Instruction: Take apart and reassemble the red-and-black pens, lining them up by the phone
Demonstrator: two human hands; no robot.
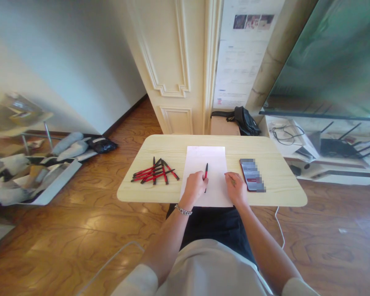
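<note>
My left hand (195,185) is closed around a red-and-black pen (206,172) over the white paper (208,158). The pen's black end points away from me, and its lower end shows beneath my fingers. By the paper's right edge, my right hand (237,187) rests with its fingers loosely curled and slightly apart; no object shows clearly in it. Several red-and-black pens (154,174) lie crossed in a loose pile left of the paper. A phone (248,174) with its screen lit lies just right of my right hand.
The light wood table (132,191) has rounded corners. Behind it are a black bag (247,121) on a box and a white cabinet (291,137) carrying cables and a router. A tray of wrapped packages (46,181) stands on the floor at left. White cords run along the floor.
</note>
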